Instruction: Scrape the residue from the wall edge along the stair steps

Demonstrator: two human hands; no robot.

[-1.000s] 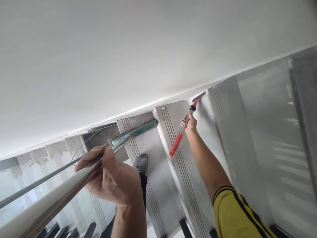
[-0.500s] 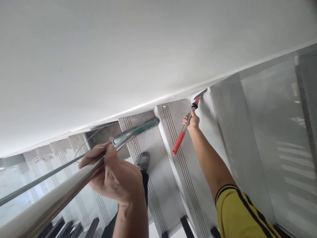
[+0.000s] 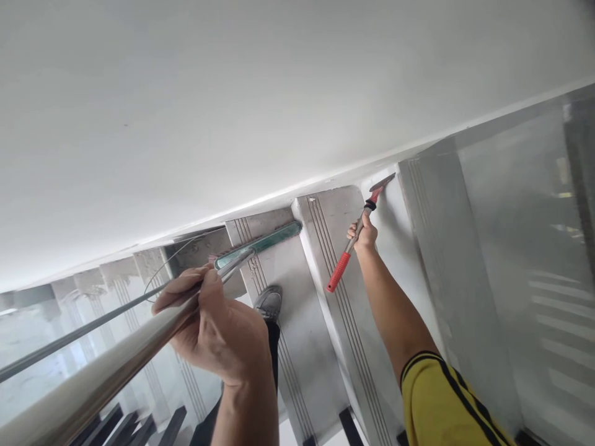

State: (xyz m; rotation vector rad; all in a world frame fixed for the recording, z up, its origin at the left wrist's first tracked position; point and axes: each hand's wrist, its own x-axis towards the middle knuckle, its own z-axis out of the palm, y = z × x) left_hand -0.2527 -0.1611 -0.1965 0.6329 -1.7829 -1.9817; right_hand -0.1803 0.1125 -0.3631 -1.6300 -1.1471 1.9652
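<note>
**Hands on rail and scraper, stair view**

Nearest: left hand [image 3: 218,331] curled shut around a shiny steel handrail [image 3: 97,378] that runs from bottom left up toward the centre; thumb lies on top of the rail near its end. A thin grey rod [image 3: 83,328] passes just under the fingers, beside the rail. Right arm in a yellow sleeve [image 3: 446,402] with black stripes reaches up and away.

Middle: grey shoe [image 3: 268,303] stands on a pale stair tread [image 3: 297,347] with grooved nosing lines. A green-edged glass strip [image 3: 263,244] lies beyond the rail end, across the tread's far edge.

Farther: right hand [image 3: 365,236] closed in a fist around the mid-shaft of a scraper [image 3: 357,232]; red grip end points down toward the camera, blade end sits up in the corner where a riser meets the white wall [image 3: 279,93]. Blade touches the surface there.

Far right: glass panel [image 3: 534,248], hazy reflections. No readable writing or brand marks anywhere.
</note>
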